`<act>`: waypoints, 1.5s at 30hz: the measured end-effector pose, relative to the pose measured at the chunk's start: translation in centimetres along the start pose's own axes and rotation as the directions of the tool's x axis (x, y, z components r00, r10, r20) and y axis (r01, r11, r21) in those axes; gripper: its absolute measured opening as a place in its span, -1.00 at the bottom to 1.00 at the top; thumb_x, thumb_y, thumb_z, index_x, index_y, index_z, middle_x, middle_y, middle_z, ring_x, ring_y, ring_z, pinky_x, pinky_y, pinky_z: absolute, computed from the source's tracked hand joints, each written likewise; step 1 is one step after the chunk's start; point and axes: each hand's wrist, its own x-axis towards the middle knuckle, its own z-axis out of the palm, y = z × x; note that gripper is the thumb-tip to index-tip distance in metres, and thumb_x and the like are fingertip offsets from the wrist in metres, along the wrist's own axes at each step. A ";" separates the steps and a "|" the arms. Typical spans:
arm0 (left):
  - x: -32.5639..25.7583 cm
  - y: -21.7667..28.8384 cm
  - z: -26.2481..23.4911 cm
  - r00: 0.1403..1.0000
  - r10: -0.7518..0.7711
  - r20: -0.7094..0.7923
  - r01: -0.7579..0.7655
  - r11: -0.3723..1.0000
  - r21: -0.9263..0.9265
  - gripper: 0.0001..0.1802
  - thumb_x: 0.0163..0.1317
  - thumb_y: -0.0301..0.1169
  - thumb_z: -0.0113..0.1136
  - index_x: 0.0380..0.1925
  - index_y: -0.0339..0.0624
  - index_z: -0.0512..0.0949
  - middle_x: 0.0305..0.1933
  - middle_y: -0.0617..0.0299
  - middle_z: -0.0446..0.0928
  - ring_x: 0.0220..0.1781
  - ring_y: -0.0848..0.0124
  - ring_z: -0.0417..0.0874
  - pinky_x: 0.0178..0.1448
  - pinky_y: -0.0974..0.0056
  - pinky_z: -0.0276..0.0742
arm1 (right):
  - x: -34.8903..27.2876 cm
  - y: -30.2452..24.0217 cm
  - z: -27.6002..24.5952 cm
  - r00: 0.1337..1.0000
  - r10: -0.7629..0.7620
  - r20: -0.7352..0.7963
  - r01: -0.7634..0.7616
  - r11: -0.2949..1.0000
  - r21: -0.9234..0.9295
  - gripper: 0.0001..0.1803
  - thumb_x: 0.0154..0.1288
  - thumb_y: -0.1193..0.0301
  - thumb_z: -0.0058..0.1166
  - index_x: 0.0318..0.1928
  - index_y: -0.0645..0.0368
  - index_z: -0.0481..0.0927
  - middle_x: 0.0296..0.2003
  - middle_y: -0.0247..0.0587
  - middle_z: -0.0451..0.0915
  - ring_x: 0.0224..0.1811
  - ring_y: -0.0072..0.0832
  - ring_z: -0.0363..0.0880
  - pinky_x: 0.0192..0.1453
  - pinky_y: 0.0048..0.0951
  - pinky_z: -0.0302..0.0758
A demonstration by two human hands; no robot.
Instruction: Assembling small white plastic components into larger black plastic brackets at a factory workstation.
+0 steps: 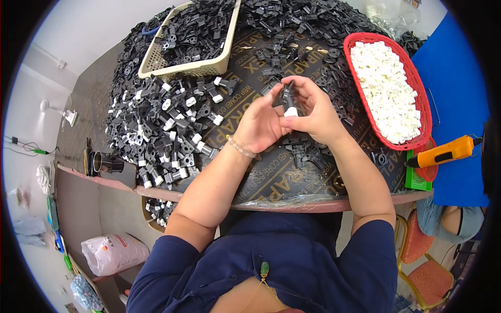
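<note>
A small black plastic part with a white cap is held between my two hands above the middle of the table. My right hand is closed on it, the thumb by the white cap and the fingers curled around the far side. From the left, my left hand cups the same part, palm partly turned up and fingertips against its black end. Some fingers are hidden behind the part. Left of my hands spreads a heap of black parts with white caps. Black parts without caps lie just under and beyond my hands.
A cream basket of black parts stands at the far left, and a red basket of white caps at the right. Near the right edge lies an orange-and-black tool by a green box. A black cup stands at the left edge.
</note>
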 end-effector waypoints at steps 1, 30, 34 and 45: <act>0.4 0.1 -0.2 0.993 0.011 -0.114 -0.014 1.000 -0.026 -0.51 0.41 -0.22 0.08 0.29 0.00 0.32 -0.05 0.21 0.54 -0.03 0.33 0.65 0.01 0.23 0.64 | 0.6 -0.4 0.3 0.999 -0.018 -0.038 0.014 0.994 -0.104 -0.17 -0.06 0.50 0.49 0.27 0.26 0.39 0.13 -0.22 0.54 0.19 -0.47 0.50 0.33 -0.40 0.38; 1.2 0.4 -3.4 0.800 0.364 -0.478 -0.216 0.916 0.337 -0.57 0.51 -0.17 0.00 0.21 -0.22 0.38 -0.08 0.14 0.55 -0.11 0.35 0.60 -0.09 0.27 0.51 | 5.1 3.5 -3.1 0.987 -0.158 0.038 0.106 0.449 -0.887 -0.62 0.15 0.40 0.33 0.02 0.12 0.64 -0.09 -0.04 0.60 0.02 -0.07 0.59 0.12 -0.19 0.53; 0.6 0.5 -2.4 0.951 0.055 -0.303 0.013 0.976 0.217 -0.62 0.56 -0.20 -0.06 0.15 -0.25 0.47 -0.10 0.13 0.59 -0.21 0.37 0.62 -0.16 0.31 0.56 | 1.2 0.3 -1.1 0.960 -0.239 0.144 0.252 0.522 -0.815 -0.47 0.12 0.46 0.33 0.15 0.14 0.59 -0.04 -0.05 0.61 0.04 -0.07 0.59 0.14 -0.23 0.55; 0.7 -0.1 -0.9 0.987 -0.057 -0.151 0.072 0.993 0.096 -0.59 0.54 -0.38 -0.03 0.30 -0.32 0.37 0.12 -0.04 0.55 0.05 0.23 0.66 0.13 0.22 0.67 | -6.6 -2.9 -17.6 0.729 -0.337 -0.596 -0.635 -0.008 -0.772 -0.69 0.22 0.51 0.22 0.00 0.26 0.65 -0.12 0.13 0.68 -0.01 -0.01 0.65 0.09 -0.10 0.54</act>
